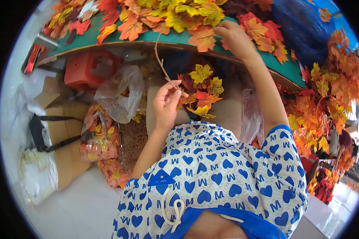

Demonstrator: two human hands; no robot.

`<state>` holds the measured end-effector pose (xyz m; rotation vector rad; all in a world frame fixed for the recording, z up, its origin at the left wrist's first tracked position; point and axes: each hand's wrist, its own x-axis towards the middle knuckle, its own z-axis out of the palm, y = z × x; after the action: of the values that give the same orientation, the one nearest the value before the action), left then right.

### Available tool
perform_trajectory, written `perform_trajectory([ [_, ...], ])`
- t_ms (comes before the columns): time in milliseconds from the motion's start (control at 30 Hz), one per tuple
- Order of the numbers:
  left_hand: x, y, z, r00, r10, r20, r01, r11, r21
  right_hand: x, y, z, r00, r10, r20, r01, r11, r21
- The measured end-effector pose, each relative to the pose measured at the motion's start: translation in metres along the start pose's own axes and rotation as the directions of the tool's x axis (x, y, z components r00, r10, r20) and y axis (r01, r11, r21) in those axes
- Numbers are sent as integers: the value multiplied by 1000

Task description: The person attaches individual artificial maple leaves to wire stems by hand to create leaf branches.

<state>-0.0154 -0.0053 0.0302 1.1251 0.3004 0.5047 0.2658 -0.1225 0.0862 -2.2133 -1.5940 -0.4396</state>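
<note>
My left hand point(167, 101) pinches the thin tan stem point(162, 63) of an artificial maple branch in front of my lap. The stem curves up toward the table edge. Yellow, orange and red fabric leaves point(203, 99) spread from the branch just right of that hand, above my knees. At the green table top point(147, 47), my right hand point(235, 40) reaches in with curled fingers beside an orange maple leaf point(202, 38). What those fingertips hold, if anything, is hidden. Loose yellow leaves point(187, 15) are heaped just beyond.
A red plastic stool point(89, 69) stands under the table at left. Near it are a clear plastic bag point(121, 93), a cardboard box point(70, 143) and bagged leaves point(101, 135). Dark blue plastic point(307, 28) and a tall mass of leaf branches point(331, 99) fill the right side.
</note>
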Motion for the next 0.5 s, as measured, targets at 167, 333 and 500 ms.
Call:
perform_trajectory([
  [167, -6, 4, -1, 1000, 4, 0, -4, 1000, 6, 0, -3, -32, 964, -43, -261, -15, 976, -216],
  [333, -7, 1, 2, 999, -4, 33, 5, 1000, -30, -20, 15, -48, 585, 730, -354, -390, 636, 666],
  [500, -2, -1, 8, 998, 6, 64, -3, 999, -47, -41, 21, -37, 401, 915, -32, 86, -3, 996],
])
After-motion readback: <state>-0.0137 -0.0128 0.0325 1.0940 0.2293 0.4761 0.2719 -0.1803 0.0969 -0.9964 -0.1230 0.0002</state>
